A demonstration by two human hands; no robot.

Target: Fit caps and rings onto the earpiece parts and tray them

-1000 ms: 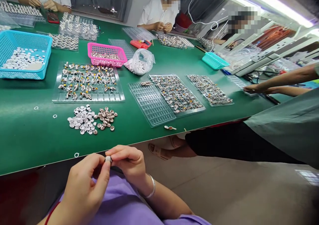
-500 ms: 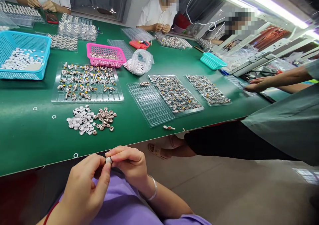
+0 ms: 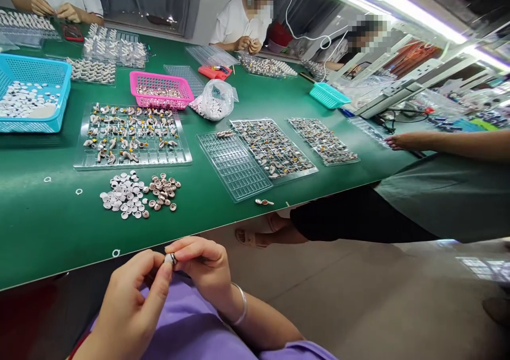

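Note:
My left hand [image 3: 133, 291] and my right hand [image 3: 205, 264] meet just off the table's front edge. Both pinch a small round cap [image 3: 170, 258], white with a dark rim, between thumbs and fingertips. Its underside is hidden by my fingers. Beyond them on the green table [image 3: 223, 211] lies a heap of white round discs [image 3: 124, 194]. Touching its right side is a smaller heap of beige cup-shaped caps [image 3: 163, 191]. Behind both heaps stands a clear tray [image 3: 131, 164] with rows of small curved parts bearing orange bits.
Blue basket [image 3: 35, 123], pink basket [image 3: 161, 101] and plastic bag [image 3: 215, 100] stand farther back. Filled trays [image 3: 273, 147] lie to the right beside a mostly bare tray [image 3: 235, 169]. A co-worker's arm [image 3: 434, 140] reaches in from the right; other people sit opposite.
The cap has turned slightly in my fingers, showing more of its dark rim. The view has shifted a little. The co-worker at right has moved their arm and leaned.

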